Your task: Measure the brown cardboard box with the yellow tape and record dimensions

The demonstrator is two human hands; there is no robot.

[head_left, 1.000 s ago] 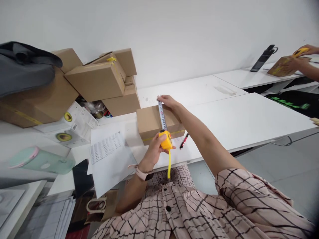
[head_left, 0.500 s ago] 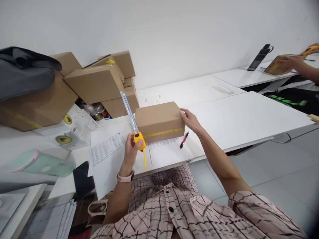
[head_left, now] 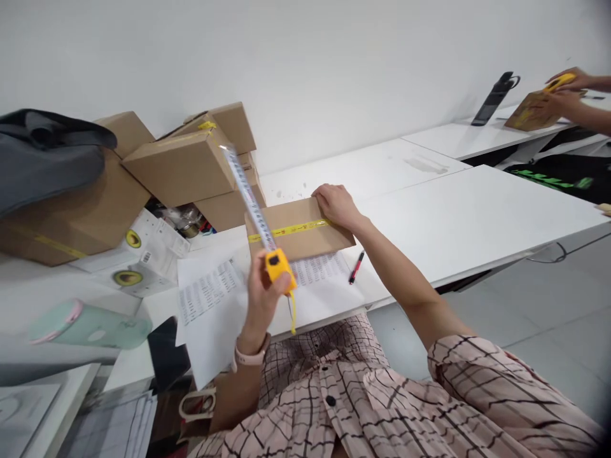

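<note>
A yellow tape measure (head_left: 280, 270) is in my left hand (head_left: 261, 299), its metal blade (head_left: 248, 197) drawn out and slanting up to the left. The blade passes in front of the left part of a small brown cardboard box (head_left: 305, 245). Yellow printed tape runs across the box face turned toward me. My right hand (head_left: 338, 207) grips the box at its upper right edge, fingers over the far side. Below the box lie printed sheets (head_left: 317, 270), partly covered by it. A red and black pen (head_left: 356, 267) rests just right of them.
Cardboard boxes (head_left: 184, 168) are stacked at the back left, with a grey bag (head_left: 48, 156) beside them. A mint tumbler (head_left: 95, 324) and a dark phone-like slab (head_left: 167, 353) are at left. At far right, a co-worker's hands (head_left: 568, 95) handle another box near a black bottle (head_left: 494, 98).
The box has been tipped so its taped face shows more fully. My right hand moved from its right end to its upper edge. The tape measure shifted slightly right and nearer me.
</note>
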